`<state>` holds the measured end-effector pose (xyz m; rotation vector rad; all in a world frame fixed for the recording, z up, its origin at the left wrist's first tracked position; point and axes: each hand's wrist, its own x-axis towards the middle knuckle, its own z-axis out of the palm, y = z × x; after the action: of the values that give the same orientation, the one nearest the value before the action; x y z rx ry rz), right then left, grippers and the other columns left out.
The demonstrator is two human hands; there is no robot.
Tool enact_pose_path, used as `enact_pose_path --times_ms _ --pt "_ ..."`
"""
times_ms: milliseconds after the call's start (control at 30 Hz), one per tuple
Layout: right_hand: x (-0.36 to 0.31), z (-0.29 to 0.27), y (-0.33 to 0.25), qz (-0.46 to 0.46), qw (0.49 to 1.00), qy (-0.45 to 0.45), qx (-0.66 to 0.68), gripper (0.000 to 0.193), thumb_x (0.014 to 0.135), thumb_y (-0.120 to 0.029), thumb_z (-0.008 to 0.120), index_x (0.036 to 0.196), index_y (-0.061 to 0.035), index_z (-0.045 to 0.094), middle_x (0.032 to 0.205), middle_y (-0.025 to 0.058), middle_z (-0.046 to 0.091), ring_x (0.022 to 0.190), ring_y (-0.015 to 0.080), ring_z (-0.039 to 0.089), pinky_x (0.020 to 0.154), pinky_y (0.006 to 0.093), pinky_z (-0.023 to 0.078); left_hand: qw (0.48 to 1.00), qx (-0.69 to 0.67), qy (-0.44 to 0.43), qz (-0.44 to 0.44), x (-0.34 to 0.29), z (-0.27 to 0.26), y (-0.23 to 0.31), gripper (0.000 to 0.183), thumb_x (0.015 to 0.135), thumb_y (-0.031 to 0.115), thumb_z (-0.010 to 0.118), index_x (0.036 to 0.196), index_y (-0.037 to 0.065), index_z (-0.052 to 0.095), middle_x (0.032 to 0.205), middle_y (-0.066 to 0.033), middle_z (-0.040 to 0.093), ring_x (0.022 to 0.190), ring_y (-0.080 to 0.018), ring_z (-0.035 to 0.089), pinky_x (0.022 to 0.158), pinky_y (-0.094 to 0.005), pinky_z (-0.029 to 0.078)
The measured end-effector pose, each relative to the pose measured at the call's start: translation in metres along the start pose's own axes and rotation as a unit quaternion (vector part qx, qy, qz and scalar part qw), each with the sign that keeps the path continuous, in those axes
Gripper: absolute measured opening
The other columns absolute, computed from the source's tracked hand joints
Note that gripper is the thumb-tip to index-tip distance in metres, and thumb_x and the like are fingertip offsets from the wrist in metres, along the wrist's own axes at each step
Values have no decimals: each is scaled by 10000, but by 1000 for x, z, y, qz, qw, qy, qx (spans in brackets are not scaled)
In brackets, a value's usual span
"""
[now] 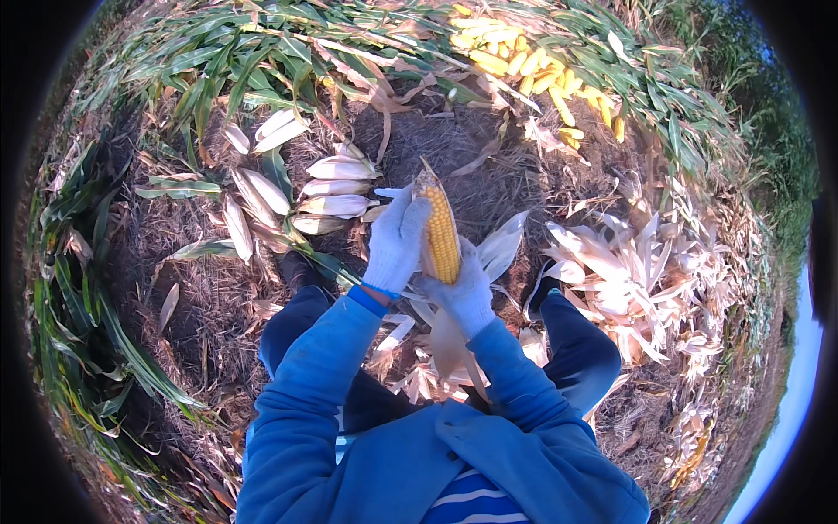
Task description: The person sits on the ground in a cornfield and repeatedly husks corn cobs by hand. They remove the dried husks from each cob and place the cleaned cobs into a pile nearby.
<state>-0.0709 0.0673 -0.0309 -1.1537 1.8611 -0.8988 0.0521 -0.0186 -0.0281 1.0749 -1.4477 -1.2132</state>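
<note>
Both my hands wear white knit gloves and hold one ear of corn (443, 229) between them, in front of my body. Its yellow kernels show along the front, while dry husk (501, 248) is peeled back at the base and spreads out to the right. My left hand (397, 234) is closed against the upper left side of the ear, near its tip, with a thin pale pointed piece sticking out by the fingers. Around the lower end my right hand (463, 290) is wrapped, with loose husk hanging beneath it.
Several unhusked ears (336, 188) lie on the ground at the left. A pile of bare yellow ears (524, 65) sits at the far right of centre. Stripped dry husks (637, 279) are heaped beside my right knee. Green cornstalks (253, 52) lie across the far side and the left.
</note>
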Motion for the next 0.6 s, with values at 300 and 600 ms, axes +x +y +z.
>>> enact_pose_path --times_ms 300,600 --pt "-6 9 17 -47 997 48 -32 877 654 -268 891 1381 0 481 1251 144 601 1125 268 623 990 362 507 990 94 66 82 1 9 -13 315 1047 236 529 1152 -35 649 1004 -242 688 933 -410 669 839 -445 519" --pt "-12 -2 26 -87 995 54 12 780 700 -226 866 1365 4 527 1255 156 635 1150 245 631 997 356 499 938 -151 -96 -295 -2 4 -51 303 1077 230 482 1090 -9 668 960 -37 688 839 -121 618 755 -295 510"
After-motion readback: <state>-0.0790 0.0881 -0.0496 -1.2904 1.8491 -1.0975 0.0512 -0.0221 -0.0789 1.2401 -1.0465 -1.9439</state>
